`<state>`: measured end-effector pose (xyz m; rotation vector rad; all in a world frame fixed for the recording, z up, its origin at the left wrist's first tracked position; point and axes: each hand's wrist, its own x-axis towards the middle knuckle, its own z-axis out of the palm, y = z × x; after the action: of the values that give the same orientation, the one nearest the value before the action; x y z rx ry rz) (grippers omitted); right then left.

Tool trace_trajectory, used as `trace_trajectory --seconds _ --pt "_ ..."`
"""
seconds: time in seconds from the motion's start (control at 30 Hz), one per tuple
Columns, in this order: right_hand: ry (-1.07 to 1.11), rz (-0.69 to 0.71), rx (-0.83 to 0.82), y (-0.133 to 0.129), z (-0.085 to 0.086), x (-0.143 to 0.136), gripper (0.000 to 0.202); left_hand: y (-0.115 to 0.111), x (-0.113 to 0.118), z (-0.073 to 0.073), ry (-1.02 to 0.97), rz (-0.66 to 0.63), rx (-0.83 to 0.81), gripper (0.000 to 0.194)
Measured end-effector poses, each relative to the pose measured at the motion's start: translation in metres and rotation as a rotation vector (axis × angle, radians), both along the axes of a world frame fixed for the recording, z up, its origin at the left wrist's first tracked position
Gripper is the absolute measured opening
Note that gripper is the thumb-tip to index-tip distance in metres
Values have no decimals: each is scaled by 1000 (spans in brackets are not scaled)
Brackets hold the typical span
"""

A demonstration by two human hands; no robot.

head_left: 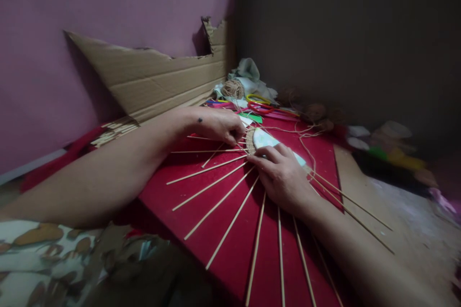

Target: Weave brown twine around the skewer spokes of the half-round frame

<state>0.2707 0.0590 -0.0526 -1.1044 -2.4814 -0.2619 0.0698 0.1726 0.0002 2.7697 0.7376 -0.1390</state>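
Tan weaving [249, 141] lies beside the downward-curled left hand [224, 125].

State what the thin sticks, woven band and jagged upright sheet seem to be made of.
Thin sticks: probably bamboo or wood, with a plain finish; pale, straight and slender.
Woven band: likely jute-like twine, matte, judging by its tan rows and the similar-coloured twine ball.
Jagged upright sheet: most likely plain brown cardboard, given its torn edge and straight creases.
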Motion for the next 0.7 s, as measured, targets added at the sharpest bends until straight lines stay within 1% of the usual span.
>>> trace_trajectory --seconds 0.2,0.3,0.43,0.57,0.7 --pt "-3 -13 -8 0 0 -1 28 -5 -1 8 -5 -4 -71 7" --pt "-2 -6 -20 0 1 -1 27 -8 -2 14 -6 20 -97 7" --pt "-30 -18 -35 0 1 0 28 -17 -14 21 -42 56 -169 16" --pt "-61 -21 -30 0 1 0 26 -43 -41 22 -118 43 -229 22" --pt "-56 -19 -25 0 2 0 26 -80 -72 16 -150 102 -195 22"
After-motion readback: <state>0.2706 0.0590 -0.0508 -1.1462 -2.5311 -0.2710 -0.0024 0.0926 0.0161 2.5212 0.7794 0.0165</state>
